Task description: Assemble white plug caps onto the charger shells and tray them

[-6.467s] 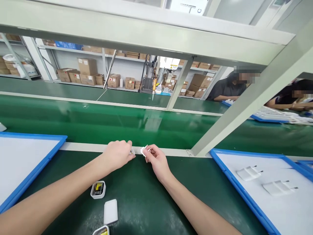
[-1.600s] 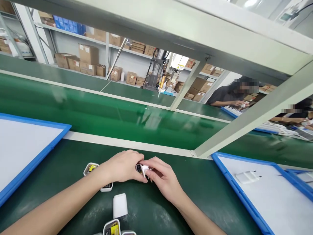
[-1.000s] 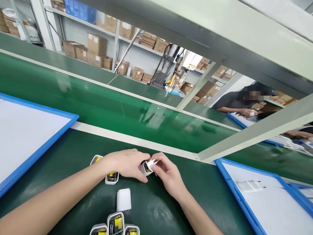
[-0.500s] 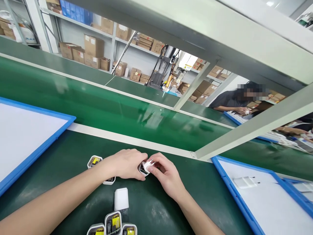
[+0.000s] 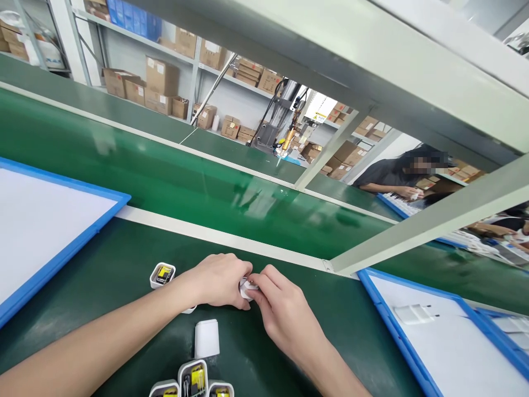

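Note:
My left hand [image 5: 221,280] is closed round a white charger housing [image 5: 242,289], mostly hidden by the fingers. From the other side, my right hand [image 5: 287,309] pinches a white plug cover [image 5: 250,286] against the housing's open end. Whether the cover is seated cannot be made out. Behind my left wrist stands an open charger housing [image 5: 162,274] with yellow and black parts inside; another is mostly covered by my forearm. Nearer me lies a closed white housing [image 5: 207,338], and below it several open ones, including a housing [image 5: 193,377] with electronics showing.
A blue-edged white tray [image 5: 53,220] lies at left. Another blue-edged tray [image 5: 446,353] at right carries a white charger [image 5: 416,314] with two pins. A green conveyor belt [image 5: 198,182] runs behind the bench, under a pale metal frame [image 5: 417,231]. Across it, a co-worker [image 5: 388,173] handles small white pieces.
My right hand has turned and brought the plug cover onto the housing's opening; its pins and the board inside no longer show. The left hand keeps its hold.

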The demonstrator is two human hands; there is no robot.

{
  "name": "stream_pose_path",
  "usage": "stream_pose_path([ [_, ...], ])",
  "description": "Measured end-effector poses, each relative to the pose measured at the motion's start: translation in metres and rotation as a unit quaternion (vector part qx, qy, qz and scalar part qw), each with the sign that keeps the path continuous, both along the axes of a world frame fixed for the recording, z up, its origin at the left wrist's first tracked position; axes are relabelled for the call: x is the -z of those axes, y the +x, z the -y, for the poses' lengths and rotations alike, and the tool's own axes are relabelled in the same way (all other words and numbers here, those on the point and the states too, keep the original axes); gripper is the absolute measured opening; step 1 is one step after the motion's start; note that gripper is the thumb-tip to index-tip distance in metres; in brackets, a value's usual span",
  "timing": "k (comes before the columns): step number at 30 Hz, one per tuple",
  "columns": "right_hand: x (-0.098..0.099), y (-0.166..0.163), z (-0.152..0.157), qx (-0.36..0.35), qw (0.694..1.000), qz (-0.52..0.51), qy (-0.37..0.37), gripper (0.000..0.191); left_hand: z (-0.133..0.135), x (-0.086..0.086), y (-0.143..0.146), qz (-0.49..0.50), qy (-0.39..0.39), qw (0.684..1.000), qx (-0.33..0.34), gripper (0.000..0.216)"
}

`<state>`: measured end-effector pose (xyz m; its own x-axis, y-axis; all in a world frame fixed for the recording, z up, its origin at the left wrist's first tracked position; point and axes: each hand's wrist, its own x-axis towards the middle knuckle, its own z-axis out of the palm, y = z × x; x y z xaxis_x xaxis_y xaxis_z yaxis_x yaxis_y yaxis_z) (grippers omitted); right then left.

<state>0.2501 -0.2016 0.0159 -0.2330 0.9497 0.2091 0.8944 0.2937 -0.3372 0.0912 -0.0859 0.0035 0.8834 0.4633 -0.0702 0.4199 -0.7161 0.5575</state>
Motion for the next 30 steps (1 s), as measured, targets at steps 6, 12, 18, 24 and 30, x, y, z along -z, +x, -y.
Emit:
stream_pose_path([
  [6, -0.006, 0.000, -0.002, 0.013, 1.000, -0.009, -0.019, 0.022, 0.001, 0.000, 0.002, -0.008, 0.002, 1.000, -0.006, 0.033],
  [12, -0.026, 0.003, -0.002, 0.027, 0.996, -0.087, -0.008, 0.015, 0.002, -0.002, 0.002, -0.011, 0.001, 1.000, -0.014, 0.036],
  [18, -0.031, 0.015, -0.009, 0.064, 0.975, -0.196, -0.080, 0.007, 0.001, -0.005, 0.003, -0.025, -0.005, 1.000, -0.011, 0.036],
  [24, -0.028, 0.016, -0.010, 0.054, 0.975, -0.194, -0.091, 0.010, 0.001, -0.005, 0.004, -0.026, 0.010, 1.000, -0.004, 0.039],
  [30, -0.021, 0.016, -0.011, 0.062, 0.947, -0.281, -0.140, 0.015, 0.001, -0.007, 0.003, -0.032, 0.001, 0.999, -0.003, 0.039],
])
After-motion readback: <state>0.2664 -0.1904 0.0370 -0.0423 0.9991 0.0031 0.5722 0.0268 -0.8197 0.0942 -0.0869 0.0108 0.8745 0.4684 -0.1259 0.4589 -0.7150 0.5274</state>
